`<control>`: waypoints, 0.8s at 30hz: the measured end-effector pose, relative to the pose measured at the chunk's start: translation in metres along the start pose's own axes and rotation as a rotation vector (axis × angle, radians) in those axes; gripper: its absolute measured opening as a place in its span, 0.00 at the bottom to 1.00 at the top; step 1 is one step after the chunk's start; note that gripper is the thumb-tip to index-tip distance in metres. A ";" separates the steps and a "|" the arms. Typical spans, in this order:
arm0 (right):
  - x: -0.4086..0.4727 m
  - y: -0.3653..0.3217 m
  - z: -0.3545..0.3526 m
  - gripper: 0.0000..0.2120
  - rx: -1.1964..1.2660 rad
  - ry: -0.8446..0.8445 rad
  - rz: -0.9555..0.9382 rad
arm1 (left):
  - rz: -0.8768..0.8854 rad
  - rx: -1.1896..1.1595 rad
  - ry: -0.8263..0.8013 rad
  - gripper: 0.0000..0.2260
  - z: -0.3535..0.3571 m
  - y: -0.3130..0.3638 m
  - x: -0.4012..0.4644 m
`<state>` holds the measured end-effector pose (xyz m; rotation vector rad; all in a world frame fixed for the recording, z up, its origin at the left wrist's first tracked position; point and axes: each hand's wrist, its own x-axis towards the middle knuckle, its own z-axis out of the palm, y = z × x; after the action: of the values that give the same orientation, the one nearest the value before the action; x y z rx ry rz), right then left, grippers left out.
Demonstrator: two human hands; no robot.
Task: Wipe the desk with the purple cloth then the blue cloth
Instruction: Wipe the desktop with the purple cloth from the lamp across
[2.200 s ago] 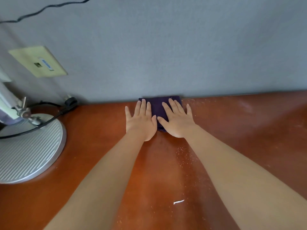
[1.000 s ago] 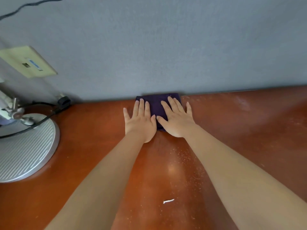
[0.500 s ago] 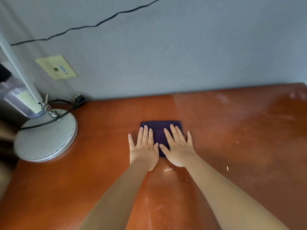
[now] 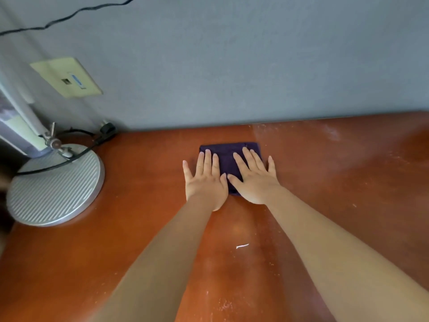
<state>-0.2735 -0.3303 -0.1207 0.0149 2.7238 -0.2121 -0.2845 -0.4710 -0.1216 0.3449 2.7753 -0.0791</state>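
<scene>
Both flat, the left hand [image 4: 205, 182] and right hand [image 4: 254, 182] press the purple cloth [image 4: 228, 156]; wall-plate label [image 4: 76, 81] seemingly unreadable.

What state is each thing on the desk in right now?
purple cloth: folded flat, pinned under both hands.
left hand: fingers straight, pressing the cloth.
right hand: fingers straight, pressing the cloth.
desk: dusty, white specks left.
lamp base: standing at the left, untouched.

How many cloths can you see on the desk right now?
1. The purple cloth lies flat on the desk near the wall, pressed under the left hand and right hand. No blue cloth is in view.
</scene>
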 end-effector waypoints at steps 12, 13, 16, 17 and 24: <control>-0.052 -0.010 0.020 0.32 0.009 -0.065 0.011 | 0.008 -0.028 -0.064 0.26 0.016 0.000 -0.055; -0.061 -0.012 0.024 0.32 0.012 -0.070 0.013 | 0.012 -0.030 -0.066 0.26 0.019 0.000 -0.065; -0.087 -0.019 0.036 0.32 0.010 -0.080 0.024 | 0.031 -0.011 -0.068 0.26 0.028 -0.001 -0.089; -0.094 -0.021 0.040 0.32 0.012 -0.082 0.028 | 0.037 -0.002 -0.067 0.26 0.031 -0.002 -0.095; -0.089 -0.018 0.039 0.31 0.007 -0.085 0.048 | 0.059 0.039 -0.034 0.26 0.029 -0.001 -0.085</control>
<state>-0.1773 -0.3525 -0.1178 0.0710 2.6355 -0.2036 -0.1975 -0.4942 -0.1203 0.4318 2.7312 -0.1238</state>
